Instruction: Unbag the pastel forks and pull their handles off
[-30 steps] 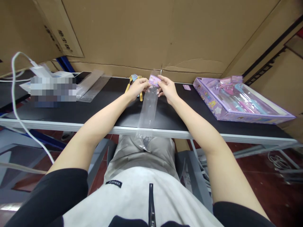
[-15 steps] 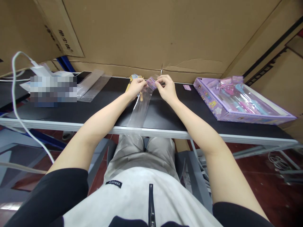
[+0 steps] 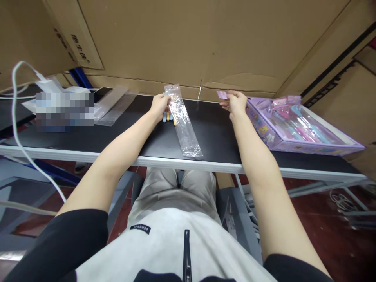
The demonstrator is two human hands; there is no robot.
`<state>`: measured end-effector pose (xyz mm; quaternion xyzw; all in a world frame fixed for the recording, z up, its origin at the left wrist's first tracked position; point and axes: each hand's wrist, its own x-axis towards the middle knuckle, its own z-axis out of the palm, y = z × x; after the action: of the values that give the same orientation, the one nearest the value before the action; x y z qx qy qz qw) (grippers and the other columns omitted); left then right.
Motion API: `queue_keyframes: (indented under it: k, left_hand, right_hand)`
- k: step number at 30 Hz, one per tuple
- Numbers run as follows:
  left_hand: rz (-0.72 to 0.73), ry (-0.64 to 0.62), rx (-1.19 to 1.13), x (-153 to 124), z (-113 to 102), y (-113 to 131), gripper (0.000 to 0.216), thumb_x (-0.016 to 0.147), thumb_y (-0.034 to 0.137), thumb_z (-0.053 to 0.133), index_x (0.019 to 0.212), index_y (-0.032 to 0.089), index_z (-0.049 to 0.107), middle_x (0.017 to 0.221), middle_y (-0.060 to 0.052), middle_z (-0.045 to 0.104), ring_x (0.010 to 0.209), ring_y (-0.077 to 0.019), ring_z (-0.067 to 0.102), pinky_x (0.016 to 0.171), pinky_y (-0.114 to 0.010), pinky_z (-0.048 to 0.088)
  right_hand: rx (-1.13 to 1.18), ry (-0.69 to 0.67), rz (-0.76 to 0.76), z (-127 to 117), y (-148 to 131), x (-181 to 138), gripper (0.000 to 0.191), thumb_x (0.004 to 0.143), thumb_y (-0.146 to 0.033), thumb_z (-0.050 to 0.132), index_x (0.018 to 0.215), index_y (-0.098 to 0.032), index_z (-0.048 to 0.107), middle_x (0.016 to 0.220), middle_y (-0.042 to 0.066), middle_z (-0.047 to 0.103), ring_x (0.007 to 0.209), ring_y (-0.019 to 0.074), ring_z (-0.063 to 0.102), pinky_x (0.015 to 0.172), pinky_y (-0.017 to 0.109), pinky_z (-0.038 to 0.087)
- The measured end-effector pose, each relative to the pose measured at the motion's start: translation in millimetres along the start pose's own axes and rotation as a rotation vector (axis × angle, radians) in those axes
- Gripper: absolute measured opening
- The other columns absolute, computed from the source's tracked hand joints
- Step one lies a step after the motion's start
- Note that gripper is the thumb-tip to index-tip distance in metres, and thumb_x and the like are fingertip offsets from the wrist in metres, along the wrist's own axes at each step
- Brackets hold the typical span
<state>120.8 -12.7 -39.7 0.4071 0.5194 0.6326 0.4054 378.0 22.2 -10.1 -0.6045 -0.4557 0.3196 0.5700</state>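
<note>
You hold a purple card (image 3: 221,94) and a clear plastic bag (image 3: 186,131).
Your left hand (image 3: 160,105) is closed, pinching the bag's edge near its far end; the bag slants across the desk (image 3: 219,137), by some blue and yellow handles (image 3: 168,116). Your right hand (image 3: 236,103) pinches the card, its other fingers loosely bent, near the purple box (image 3: 273,135). This looks like the card-fetching step. Next seems to call for bringing card and bag together.
</note>
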Motion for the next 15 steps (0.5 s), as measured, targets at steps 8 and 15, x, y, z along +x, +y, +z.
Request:
queue_keyframes:
  k: [8, 15]
  left_hand:
    - [0.027, 0.002, 0.028, -8, 2, 4, 0.037, 0.098, 0.005, 0.052, 0.064, 0.019, 0.045, 0.055, 0.003, 0.048, 0.045, -0.0076, 0.046, 0.045, -0.018, 0.035]
    - [0.020, -0.016, 0.010, -11, 1, 9, 0.039, 0.102, 0.007, 0.048, 0.065, 0.019, 0.046, 0.055, 0.003, 0.053, 0.042, -0.0083, 0.048, 0.046, -0.019, 0.037]
  right_hand:
    - [-0.224, 0.193, 0.018, -40, 18, 60, 0.017, 0.086, -0.003, 0.054, 0.093, -0.014, 0.064, 0.058, -0.004, 0.051, 0.049, 0.0103, 0.054, 0.049, 0.020, 0.047]
    - [-0.583, 0.212, -0.078, -57, 52, 110, 0.020, 0.085, -0.002, 0.056, 0.094, -0.013, 0.069, 0.069, 0.002, 0.060, 0.070, 0.0171, 0.069, 0.066, 0.025, 0.055]
